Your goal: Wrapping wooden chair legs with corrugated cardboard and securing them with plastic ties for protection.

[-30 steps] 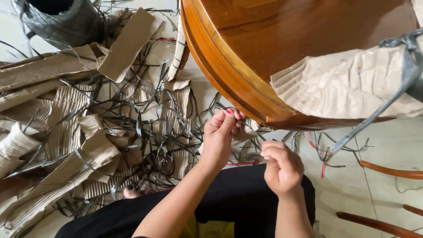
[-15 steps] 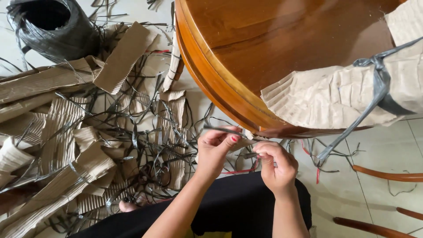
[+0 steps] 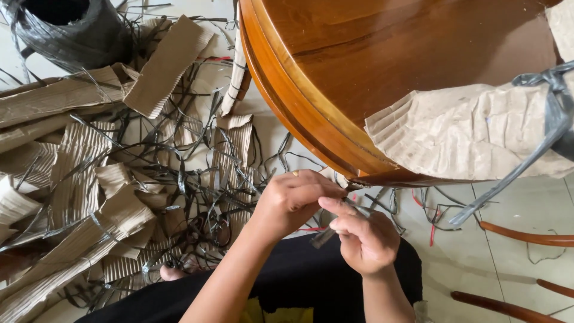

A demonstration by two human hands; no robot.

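Both hands' grip pinched on grey strap — round wooden table, littered tile floor

This looks like a furniture workshop or unpacking area. A round polished wooden table fills the upper right of the frame, part of it wrapped in corrugated cardboard tied with grey plastic strapping. The tiled floor at left is littered with torn cardboard strips and cut black straps.
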